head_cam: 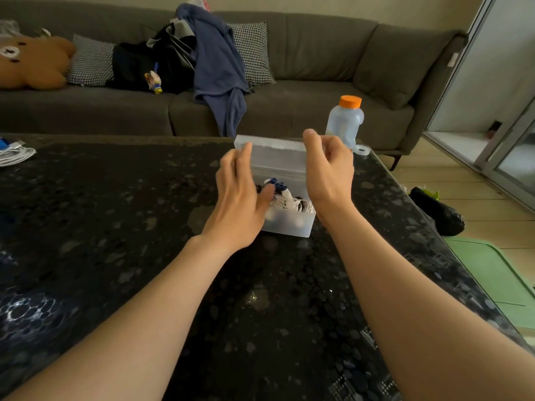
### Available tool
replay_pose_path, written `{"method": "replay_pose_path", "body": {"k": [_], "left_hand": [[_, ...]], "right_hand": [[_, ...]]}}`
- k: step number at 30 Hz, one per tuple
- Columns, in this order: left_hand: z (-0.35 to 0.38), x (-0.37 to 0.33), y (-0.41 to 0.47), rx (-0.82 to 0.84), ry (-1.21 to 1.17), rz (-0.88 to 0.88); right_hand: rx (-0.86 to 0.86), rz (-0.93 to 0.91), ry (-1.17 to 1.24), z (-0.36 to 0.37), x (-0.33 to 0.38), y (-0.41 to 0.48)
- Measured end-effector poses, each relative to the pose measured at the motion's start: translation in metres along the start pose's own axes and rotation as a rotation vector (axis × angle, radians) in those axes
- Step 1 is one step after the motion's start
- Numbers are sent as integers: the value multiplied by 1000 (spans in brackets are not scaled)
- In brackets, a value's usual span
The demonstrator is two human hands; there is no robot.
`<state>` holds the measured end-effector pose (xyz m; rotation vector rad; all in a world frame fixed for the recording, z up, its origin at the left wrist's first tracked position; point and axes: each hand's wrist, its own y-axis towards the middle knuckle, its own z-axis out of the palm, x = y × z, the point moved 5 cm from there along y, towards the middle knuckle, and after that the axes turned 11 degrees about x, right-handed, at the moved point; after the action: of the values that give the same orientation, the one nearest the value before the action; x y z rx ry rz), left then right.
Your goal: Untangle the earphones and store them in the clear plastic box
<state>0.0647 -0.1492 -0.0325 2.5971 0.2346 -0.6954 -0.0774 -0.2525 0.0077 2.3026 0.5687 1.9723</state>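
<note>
Head camera: two bare hands flank one box. The left hand [237, 198], blurred, spreads straight fingers at the left edge of the raised lid [275, 153]. The right hand [328, 169] is loosely curled, thumb at the lid's top right corner; whether it grips, I cannot tell. Between them the frosted, rectangular clear plastic box [289, 224] sits on a glossy black speckled table [115, 227], holding a bundle of white and blue earphones [289, 199]. At one o'clock stands one pale bottle [344, 123], orange-capped.

No lettering is reading legibly anywhere; red marks on the white bag [200, 2] atop the sofa [318, 91] are showing too blurred.
</note>
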Motion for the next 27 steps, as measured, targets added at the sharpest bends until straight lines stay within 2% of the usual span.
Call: {"method": "replay_pose_path", "body": {"k": [3, 5, 8, 12, 15, 18, 21, 27], "left_hand": [[-21, 1, -5, -205, -214, -40], [-32, 2, -9, -281, -248, -103], [-31, 9, -11, -210, -160, -252], [-27, 12, -14, -154, -75, -326], [-32, 10, -18, -178, -82, -340], [-31, 12, -19, -195, -83, -321], [-30, 15, -19, -193, -77, -329], [-29, 16, -19, -161, -42, -299]], "right_hand": [[-49, -126, -166, -6, 11, -16], [24, -166, -353, -3, 10, -30], [208, -195, -643, 0, 0, -47], [472, -250, -973, 9, 1, -59], [585, -287, -1291, 25, -7, -65], [643, -219, -1540, 34, -18, -75], [609, -213, -1556, 38, -19, -77], [566, -200, -1376, 43, -27, -68]]}}
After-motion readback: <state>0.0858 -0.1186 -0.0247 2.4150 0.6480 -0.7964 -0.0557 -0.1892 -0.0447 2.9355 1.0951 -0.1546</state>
